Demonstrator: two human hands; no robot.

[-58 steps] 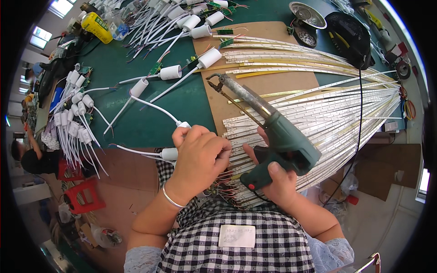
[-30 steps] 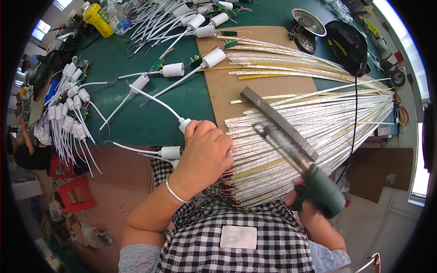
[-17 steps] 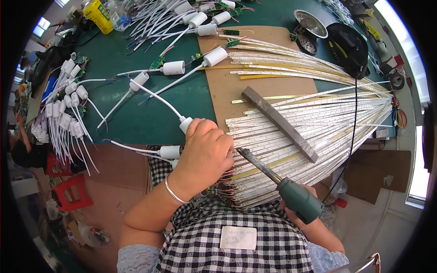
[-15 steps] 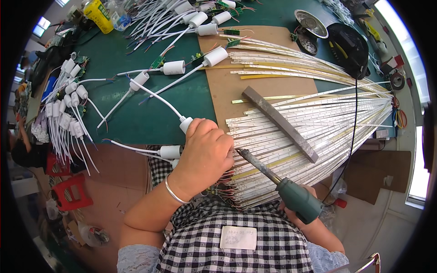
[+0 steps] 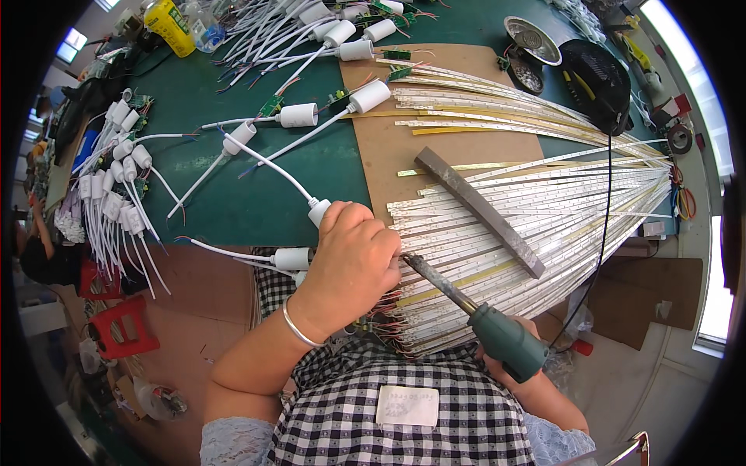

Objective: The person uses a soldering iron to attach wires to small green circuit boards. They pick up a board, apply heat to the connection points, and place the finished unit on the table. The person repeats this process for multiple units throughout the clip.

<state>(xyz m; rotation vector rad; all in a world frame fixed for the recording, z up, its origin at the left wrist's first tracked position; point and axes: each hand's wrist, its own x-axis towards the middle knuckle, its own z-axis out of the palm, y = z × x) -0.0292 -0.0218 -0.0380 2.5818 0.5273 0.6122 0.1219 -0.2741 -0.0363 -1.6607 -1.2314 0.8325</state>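
My left hand (image 5: pixel 351 262) is closed around a white cylindrical connector (image 5: pixel 318 211) with its white cable, at the near end of a fan of white light strips (image 5: pixel 544 202). My right hand (image 5: pixel 513 371), mostly hidden, grips the green handle of a soldering iron (image 5: pixel 497 335). The iron's metal tip (image 5: pixel 412 262) points up-left and meets the strip ends right beside my left fingers. A grey metal bar (image 5: pixel 478 211) lies diagonally across the strips on a brown board (image 5: pixel 373 147).
Many white connectors with cables (image 5: pixel 116 186) lie over the green table (image 5: pixel 225 202). A yellow bottle (image 5: pixel 171 27) stands far left. A metal bowl (image 5: pixel 532 39) and a black holder (image 5: pixel 594 81) sit far right. A black cord (image 5: pixel 606 210) crosses the strips.
The soldering iron swung from raised over the board, out to the right, then down and in; its tip now sits at the strip ends by my left hand. My left hand stayed put.
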